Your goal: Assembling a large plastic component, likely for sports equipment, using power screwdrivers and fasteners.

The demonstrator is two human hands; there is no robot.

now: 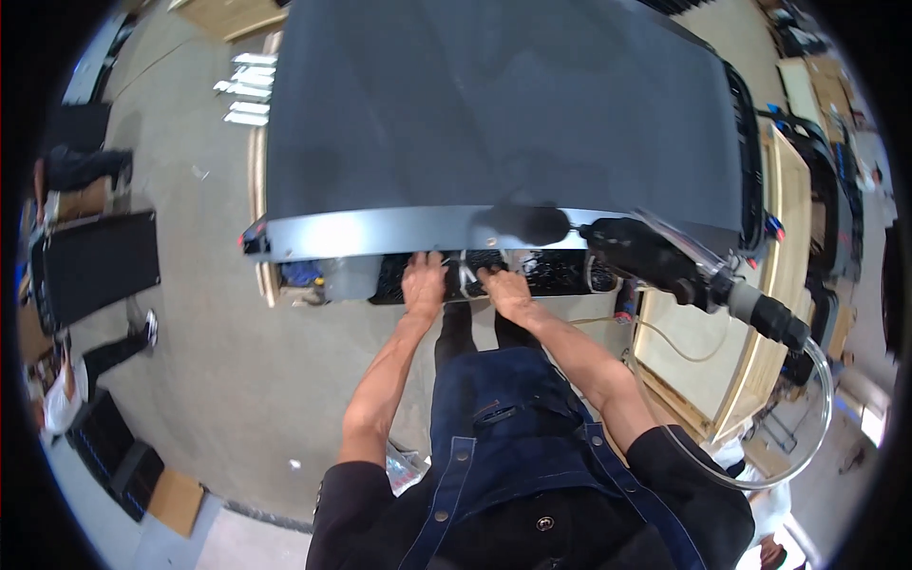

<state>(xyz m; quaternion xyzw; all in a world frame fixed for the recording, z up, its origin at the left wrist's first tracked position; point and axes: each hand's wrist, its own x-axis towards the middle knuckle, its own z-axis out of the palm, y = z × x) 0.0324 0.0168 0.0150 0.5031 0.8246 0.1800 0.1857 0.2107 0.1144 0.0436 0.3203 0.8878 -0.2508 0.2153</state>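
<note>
Beneath the near edge of a large dark grey panel (513,114) lies black glossy plastic wrapping (556,274), with pale ties around it. My left hand (425,285) rests on this plastic with its fingers stretched out, the tips close to the silver metal strip (380,231) along the panel's edge. Beside a white tie, my right hand (505,291) has its fingers bent onto the black plastic package. What lies inside the wrapping is hidden. A black power tool (641,252) with a clear hose hangs in front of the panel's right part, touched by neither hand.
To the right stands a pale wooden crate (774,237), with a thin hose (684,353) trailing near it. Black panels (100,268) and people stand at the far left. Metal strips (249,90) lie beyond the panel's left edge. A cardboard piece (177,503) lies lower left.
</note>
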